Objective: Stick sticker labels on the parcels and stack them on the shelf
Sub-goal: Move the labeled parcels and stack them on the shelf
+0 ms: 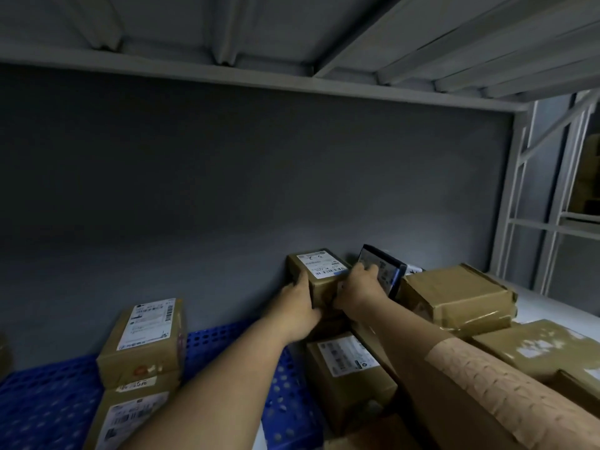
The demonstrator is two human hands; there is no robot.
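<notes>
Colours and patterns, shelf bay

Parcels brown: back parcel (319,280) has a white label (321,264) with black print and a blue strip; left parcel (143,345) has a white barcoded label. Pallet (48,407) bright blue, perforated grid. Wall (227,177) flat grey. Shelf frame (516,196) pale grey. Sleeve (506,394) tan, scale-like texture.

A blue perforated mat (48,404) covers the lower left surface. Behind runs a plain grey wall (227,177). A dark flat case (388,271), possibly a tablet, leans upright against it. 1 white metal rack frame (519,203) stands at right.
</notes>
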